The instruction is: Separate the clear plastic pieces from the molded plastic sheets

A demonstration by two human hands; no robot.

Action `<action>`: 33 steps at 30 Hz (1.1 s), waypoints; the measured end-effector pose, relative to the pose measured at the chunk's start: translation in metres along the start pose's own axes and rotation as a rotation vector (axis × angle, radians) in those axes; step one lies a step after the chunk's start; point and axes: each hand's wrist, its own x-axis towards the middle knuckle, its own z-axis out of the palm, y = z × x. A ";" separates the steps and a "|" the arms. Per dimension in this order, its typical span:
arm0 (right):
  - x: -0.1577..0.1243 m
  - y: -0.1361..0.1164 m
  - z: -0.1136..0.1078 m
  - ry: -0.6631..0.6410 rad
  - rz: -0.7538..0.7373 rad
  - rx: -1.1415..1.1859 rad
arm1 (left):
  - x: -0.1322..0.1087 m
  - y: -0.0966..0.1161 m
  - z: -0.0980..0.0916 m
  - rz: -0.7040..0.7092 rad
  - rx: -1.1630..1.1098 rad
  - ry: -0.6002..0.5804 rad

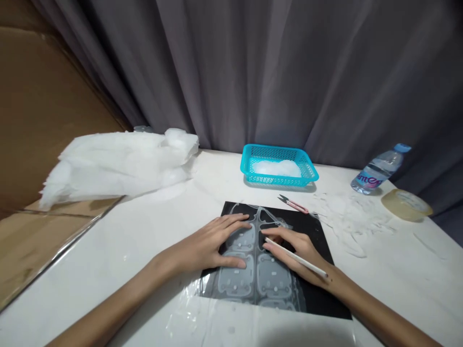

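Yep, the clear moulded sheet [237, 280] lies lengthwise toward the far edge of the table [141, 231], right under a splayed, empty left hand [213, 237] and a right hand [300, 244] pinching a white stick [296, 257].

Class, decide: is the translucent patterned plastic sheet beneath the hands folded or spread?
Mostly spread: the sheet lies out over the black rectangular board, its rounded panels side by side.

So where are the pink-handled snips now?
The snips lie right of centre in the head view, between the blue plastic basket and the black rectangular sheet.
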 end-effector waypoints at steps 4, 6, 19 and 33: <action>0.007 -0.012 -0.002 -0.170 0.053 0.056 | -0.001 -0.002 0.001 0.016 -0.053 -0.003; 0.014 -0.018 -0.001 -0.247 0.017 0.055 | -0.001 -0.005 0.002 0.025 -0.072 0.016; 0.022 -0.019 0.020 -0.265 -0.081 0.037 | 0.000 -0.007 0.001 0.046 0.016 -0.069; 0.017 -0.013 0.022 -0.222 -0.175 -0.048 | 0.001 -0.008 0.004 0.060 0.082 -0.050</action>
